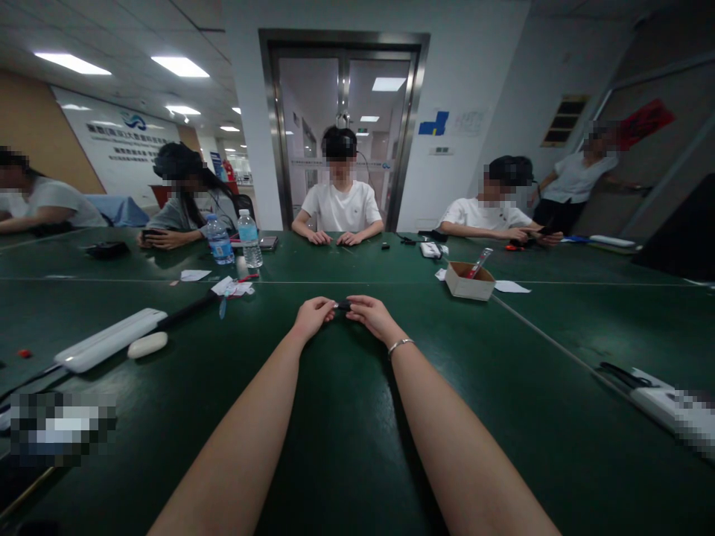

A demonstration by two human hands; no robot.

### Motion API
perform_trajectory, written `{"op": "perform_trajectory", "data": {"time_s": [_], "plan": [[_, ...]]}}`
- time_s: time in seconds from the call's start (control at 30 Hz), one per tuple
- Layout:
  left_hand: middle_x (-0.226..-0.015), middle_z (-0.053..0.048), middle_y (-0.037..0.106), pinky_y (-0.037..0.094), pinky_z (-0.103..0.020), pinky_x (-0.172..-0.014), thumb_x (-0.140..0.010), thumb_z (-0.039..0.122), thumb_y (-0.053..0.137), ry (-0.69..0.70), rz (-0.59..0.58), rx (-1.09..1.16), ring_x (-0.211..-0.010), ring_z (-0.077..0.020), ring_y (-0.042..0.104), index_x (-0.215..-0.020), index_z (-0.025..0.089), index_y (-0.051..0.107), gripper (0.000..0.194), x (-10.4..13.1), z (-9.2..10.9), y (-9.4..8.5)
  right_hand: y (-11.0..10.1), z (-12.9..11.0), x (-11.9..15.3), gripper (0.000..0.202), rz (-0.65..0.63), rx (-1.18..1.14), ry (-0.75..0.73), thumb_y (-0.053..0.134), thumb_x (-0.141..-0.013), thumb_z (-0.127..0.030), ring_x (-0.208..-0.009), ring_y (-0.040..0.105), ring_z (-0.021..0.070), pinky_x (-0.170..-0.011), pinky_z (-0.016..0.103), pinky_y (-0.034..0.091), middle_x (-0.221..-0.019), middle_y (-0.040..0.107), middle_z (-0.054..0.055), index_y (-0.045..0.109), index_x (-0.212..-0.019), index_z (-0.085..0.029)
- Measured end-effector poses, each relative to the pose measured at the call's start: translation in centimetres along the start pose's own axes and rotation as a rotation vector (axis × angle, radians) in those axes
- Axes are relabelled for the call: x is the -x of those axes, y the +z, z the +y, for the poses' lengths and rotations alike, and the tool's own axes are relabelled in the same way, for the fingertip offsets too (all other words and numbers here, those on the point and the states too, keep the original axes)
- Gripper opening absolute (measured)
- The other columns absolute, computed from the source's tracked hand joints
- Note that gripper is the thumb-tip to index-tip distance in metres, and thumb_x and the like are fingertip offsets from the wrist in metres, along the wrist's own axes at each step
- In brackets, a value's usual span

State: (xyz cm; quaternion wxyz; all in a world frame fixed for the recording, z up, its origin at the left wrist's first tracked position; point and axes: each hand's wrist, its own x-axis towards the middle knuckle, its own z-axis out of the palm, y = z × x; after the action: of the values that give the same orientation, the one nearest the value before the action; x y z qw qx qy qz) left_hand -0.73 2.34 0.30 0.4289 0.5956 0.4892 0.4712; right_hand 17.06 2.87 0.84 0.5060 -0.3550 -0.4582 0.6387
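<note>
Both of my hands meet above the green table, around a small black object with a shiny metallic end on its left. Its exact kind is too small to make out; the shape resembles a USB stick. My left hand pinches the shiny end between thumb and fingers. From the other side, my right hand grips the black end with its fingertips. A silver bracelet circles my right wrist. The fingers cover part of the object.
Right of my hands stands a small cardboard box with a red-and-silver item inside. Two water bottles, paper scraps and a white power bank-like case lie to the left. Several people sit around the table; one person faces me.
</note>
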Motion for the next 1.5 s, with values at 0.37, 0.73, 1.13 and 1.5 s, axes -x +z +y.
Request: {"op": "perform_trajectory", "data": {"time_s": [0.37, 0.73, 1.13, 1.5], "plan": [[-0.061, -0.001, 0.059, 0.041, -0.022, -0.053, -0.075, 0.039, 0.060, -0.014, -0.007, 0.029, -0.054, -0.0102, 0.053, -0.084, 0.012, 0.062, 0.028, 0.08, 0.30, 0.26, 0.07, -0.01, 0.17, 0.024, -0.044, -0.031, -0.035, 0.057, -0.070, 0.006, -0.076, 0.063, 0.0146, -0.069, 0.024, 0.057, -0.090, 0.063, 0.008, 0.064, -0.086, -0.011], [-0.062, -0.002, 0.060, 0.043, -0.024, -0.055, -0.068, 0.040, 0.067, 0.029, -0.009, -0.018, -0.057, -0.0118, 0.055, -0.084, 0.013, 0.062, 0.031, 0.31, 0.23, 0.41, 0.08, -0.08, 0.24, 0.021, -0.039, -0.002, -0.017, 0.059, -0.073, 0.003, -0.065, 0.063, 0.0112, -0.064, 0.021, 0.057, -0.081, 0.063, 0.005, 0.063, -0.089, -0.011], [-0.070, -0.003, 0.062, 0.045, -0.026, -0.060, -0.064, 0.038, 0.071, 0.084, -0.061, 0.060, -0.063, -0.0126, 0.057, -0.087, 0.013, 0.062, 0.035, 0.83, 0.81, 0.22, 0.22, 0.16, -0.03, 0.008, -0.040, 0.103, -0.022, 0.060, -0.084, -0.016, -0.051, 0.059, 0.0098, -0.050, 0.017, 0.050, -0.062, 0.061, 0.005, 0.060, -0.085, -0.009], [-0.062, -0.003, 0.061, 0.042, -0.025, -0.055, -0.067, 0.045, 0.067, 0.015, -0.060, 0.001, -0.056, -0.0117, 0.054, -0.077, 0.012, 0.061, 0.035, 0.58, 0.70, 0.22, -0.11, 0.21, 0.02, 0.015, -0.059, 0.093, -0.039, 0.066, -0.076, -0.008, -0.054, 0.060, 0.0083, -0.052, 0.017, 0.051, -0.077, 0.064, 0.004, 0.063, -0.090, -0.011]]}}
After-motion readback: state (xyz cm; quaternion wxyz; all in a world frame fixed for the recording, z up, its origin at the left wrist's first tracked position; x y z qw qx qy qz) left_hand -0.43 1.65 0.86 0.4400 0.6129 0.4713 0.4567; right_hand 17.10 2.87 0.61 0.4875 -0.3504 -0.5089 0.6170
